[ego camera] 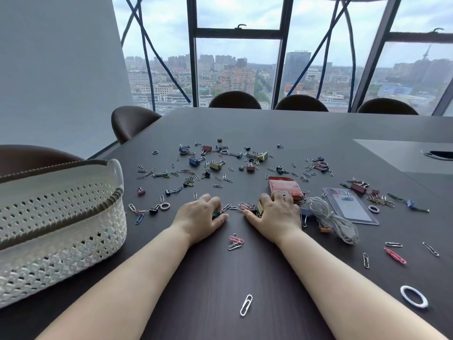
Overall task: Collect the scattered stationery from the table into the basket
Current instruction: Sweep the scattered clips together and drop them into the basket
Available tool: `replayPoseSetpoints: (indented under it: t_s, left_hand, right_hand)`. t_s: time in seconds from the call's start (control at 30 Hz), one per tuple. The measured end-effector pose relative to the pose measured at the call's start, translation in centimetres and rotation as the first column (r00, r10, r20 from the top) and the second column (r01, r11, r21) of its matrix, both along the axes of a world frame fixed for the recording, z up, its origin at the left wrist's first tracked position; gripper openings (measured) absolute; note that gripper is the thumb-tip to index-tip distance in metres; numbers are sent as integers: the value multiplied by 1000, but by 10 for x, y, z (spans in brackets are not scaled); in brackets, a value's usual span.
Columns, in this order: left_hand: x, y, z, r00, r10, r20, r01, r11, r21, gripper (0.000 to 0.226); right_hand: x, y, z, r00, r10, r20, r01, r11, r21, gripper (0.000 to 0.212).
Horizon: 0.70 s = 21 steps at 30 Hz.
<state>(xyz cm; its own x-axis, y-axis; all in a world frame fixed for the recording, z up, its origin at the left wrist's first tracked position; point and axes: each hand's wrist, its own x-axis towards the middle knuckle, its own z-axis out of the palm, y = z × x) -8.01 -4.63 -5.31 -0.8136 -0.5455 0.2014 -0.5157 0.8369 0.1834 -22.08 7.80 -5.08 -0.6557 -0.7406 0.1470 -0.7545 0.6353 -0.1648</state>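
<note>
Paper clips and binder clips (218, 165) lie scattered over the dark table (220, 278). My left hand (199, 217) lies palm down with its fingers curled round a dark green binder clip. My right hand (275, 212) is cupped over a small heap of clips (241, 206) and holds some under its fingers; its fingertips touch a red packet (283, 186). The white woven basket (56, 224) stands at the left, apart from both hands. A coiled white cord (331, 220) and a clear badge holder (350, 207) lie right of my right hand.
Loose clips lie between my forearms (235, 241), near the front edge (245, 305) and at the right (394, 255). A white ring (413, 296) lies at the near right. Dark chairs (133, 122) line the table's left and far sides. A cable port (438, 154) sits far right.
</note>
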Motion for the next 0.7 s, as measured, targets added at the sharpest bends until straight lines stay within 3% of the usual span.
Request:
replayPoseSetpoints:
  t_s: [0.13,0.33,0.53,0.7]
  left_hand:
    - [-1,0,-2,999,16,-43,-17,999,-32,32]
    - [0,1,-2,989,45,-144,-51,998,-41,33]
    - [0,1,-3,989,32,-142,-50,991,-126,35]
    - [-2,-1,-3,992,24,-125,-33,997,-74,39]
  right_hand:
    - [2,-2,0,997,79,-7,-79,995,-53,51]
    - [2,-2,1,997,36,-61,-41,996,-73,54]
    - [2,-3,-2,998,60,-35,-63,993,-97,53]
    - [5,-4,0,991,108,-77,-116,987,-111,43]
